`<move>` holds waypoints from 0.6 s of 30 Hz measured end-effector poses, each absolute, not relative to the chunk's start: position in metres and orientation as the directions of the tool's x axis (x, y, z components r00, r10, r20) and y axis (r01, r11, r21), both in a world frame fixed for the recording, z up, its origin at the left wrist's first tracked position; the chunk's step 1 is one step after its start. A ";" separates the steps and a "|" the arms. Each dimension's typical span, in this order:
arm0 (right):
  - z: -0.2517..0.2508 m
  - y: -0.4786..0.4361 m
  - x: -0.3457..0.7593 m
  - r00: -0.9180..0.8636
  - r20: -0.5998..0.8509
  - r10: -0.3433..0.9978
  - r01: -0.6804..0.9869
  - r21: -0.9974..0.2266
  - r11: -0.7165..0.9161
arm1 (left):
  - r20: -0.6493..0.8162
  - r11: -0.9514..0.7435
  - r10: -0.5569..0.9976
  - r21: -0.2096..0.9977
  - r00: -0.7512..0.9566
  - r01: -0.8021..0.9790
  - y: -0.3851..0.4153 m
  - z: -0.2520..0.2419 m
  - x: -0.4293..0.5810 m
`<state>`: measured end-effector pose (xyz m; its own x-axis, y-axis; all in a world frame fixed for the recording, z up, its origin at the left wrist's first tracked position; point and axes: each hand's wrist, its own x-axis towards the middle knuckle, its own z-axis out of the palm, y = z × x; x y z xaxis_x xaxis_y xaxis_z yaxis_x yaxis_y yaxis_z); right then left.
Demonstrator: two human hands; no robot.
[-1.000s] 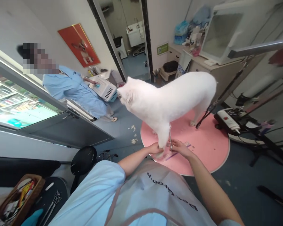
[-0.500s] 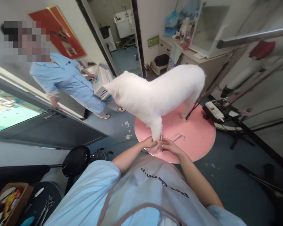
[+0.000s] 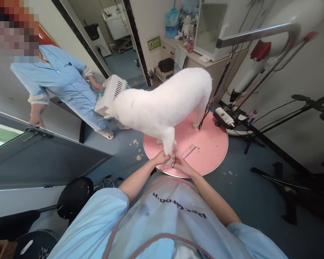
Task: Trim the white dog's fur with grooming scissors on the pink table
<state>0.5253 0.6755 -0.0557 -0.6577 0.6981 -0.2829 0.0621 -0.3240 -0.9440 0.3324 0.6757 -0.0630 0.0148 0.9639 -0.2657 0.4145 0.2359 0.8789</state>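
Observation:
A white dog (image 3: 164,100) stands on a round pink table (image 3: 213,147), its head turned left toward a pet carrier. My left hand (image 3: 161,158) is closed around the lower part of the dog's front leg (image 3: 168,142). In my right hand (image 3: 184,166) is a pair of scissors (image 3: 174,158), their blades pointing up along the right side of that leg. Just beyond my right hand lies a metal comb (image 3: 189,151) on the tabletop. The dog's far front paw is partly hidden behind the raised leg.
At the left a person in blue (image 3: 62,79) holds a white carrier (image 3: 112,95) and touches a grey door (image 3: 56,154). A metal grooming arm (image 3: 253,34) with a hanging strap (image 3: 207,111) rises at the right. A black stool (image 3: 75,198) stands near my left. Hair clumps (image 3: 138,157) lie on the floor.
The view has swung right, so the scene sits further left. The dog's head has turned further away, toward the carrier. Both hands keep their holds on leg and scissors.

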 end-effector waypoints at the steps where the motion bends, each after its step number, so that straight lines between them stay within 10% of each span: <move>1: -0.059 0.671 0.523 -0.626 -0.264 0.734 0.094 -0.960 -0.265 | -0.268 0.236 0.963 0.875 0.018 0.422 0.676 -0.060 0.332; 18: -0.077 0.638 0.517 -0.474 -0.125 0.871 0.296 -0.955 0.024 | -0.257 -0.015 0.895 0.799 0.365 0.601 0.677 -0.024 0.332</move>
